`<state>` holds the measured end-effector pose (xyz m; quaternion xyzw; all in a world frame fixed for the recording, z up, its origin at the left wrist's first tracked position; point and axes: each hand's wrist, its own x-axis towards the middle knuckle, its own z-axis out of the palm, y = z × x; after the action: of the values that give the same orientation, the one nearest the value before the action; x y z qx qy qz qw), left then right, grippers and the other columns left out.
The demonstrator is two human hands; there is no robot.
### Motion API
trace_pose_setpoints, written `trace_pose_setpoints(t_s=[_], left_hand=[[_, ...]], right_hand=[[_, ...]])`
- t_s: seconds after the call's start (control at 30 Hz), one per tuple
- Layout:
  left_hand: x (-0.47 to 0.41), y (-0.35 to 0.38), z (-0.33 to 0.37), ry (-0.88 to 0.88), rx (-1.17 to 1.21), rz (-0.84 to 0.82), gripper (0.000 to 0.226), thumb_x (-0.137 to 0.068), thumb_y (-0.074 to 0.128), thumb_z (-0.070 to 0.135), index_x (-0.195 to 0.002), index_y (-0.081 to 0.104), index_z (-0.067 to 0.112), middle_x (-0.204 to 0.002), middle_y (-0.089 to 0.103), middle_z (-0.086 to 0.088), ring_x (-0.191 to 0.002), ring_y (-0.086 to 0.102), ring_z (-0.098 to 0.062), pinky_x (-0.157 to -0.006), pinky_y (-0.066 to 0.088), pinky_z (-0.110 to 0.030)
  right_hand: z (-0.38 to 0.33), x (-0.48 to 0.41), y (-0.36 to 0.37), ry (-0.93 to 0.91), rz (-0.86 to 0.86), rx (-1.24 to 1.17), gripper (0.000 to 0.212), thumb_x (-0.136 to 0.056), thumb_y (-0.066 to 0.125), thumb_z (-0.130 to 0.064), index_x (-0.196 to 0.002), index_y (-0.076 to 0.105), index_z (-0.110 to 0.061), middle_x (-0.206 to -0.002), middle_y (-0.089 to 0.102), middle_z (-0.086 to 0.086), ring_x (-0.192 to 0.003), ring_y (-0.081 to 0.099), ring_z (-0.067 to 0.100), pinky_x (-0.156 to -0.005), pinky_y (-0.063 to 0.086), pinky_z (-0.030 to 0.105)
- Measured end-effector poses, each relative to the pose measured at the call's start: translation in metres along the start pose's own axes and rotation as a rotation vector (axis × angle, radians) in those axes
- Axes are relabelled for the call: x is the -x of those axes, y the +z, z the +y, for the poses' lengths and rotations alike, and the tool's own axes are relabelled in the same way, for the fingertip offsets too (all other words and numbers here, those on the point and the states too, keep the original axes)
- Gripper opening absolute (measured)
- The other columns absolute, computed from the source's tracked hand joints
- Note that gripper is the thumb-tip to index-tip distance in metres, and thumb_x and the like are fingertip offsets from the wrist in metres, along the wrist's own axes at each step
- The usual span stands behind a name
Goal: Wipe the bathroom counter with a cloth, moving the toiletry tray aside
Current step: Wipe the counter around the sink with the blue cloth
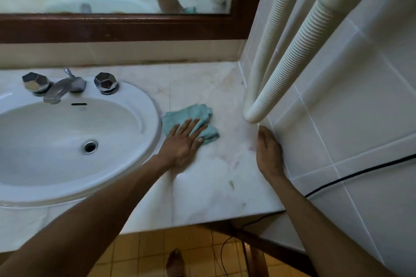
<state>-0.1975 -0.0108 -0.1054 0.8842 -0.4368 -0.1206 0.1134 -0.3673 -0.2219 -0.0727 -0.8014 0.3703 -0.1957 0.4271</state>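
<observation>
Beside the white ceramic basin (147, 105), a left hand (183, 143) wipes the pale marble counter (213, 186).
Flat fingers (191, 124) press the crumpled teal cloth (191, 113); right hand (269, 152), relaxed and empty, seemingly steadies at the tiled wall (337, 119). Toiletry tray unseen.

White tiled wall (360, 108) at right, wood-framed mirror (67, 2) behind, yellow tiled floor (139, 254) below.

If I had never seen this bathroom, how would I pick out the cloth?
Find the white oval sink set in the pale marble counter. Just right of its rim a crumpled cloth lies on the counter, pressed under the straight fingers of the left hand. It is the only teal thing on that pale surface.
</observation>
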Motion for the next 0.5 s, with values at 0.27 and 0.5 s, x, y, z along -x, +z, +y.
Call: trace_pose_setpoints(t_s=[0.27, 0.5], left_hand=[[-0.070, 0.022, 0.093, 0.033, 0.022, -0.035, 0.056, -0.105, 0.016, 0.050, -0.158, 0.009, 0.034, -0.167, 0.003, 0.004, -0.154, -0.004, -0.026, -0.122, -0.007, -0.050], [0.046, 0.022, 0.054, 0.375, -0.078, -0.167, 0.052, -0.107, 0.012, 0.051, -0.156, -0.004, 0.043, -0.166, -0.007, 0.011, -0.152, -0.015, -0.016, -0.122, -0.008, -0.042]], right_hand=[[0.001, -0.002, -0.001, 0.018, -0.012, -0.026, 0.038, -0.105, 0.039, -0.022, -0.135, 0.055, -0.004, -0.143, 0.055, 0.010, -0.135, 0.047, 0.022, -0.111, 0.031, 0.024], [-0.006, -0.002, -0.002, 0.045, -0.013, -0.047, 0.036, -0.105, 0.041, -0.017, -0.132, 0.056, 0.001, -0.138, 0.058, 0.013, -0.132, 0.050, 0.024, -0.098, 0.026, 0.011]])
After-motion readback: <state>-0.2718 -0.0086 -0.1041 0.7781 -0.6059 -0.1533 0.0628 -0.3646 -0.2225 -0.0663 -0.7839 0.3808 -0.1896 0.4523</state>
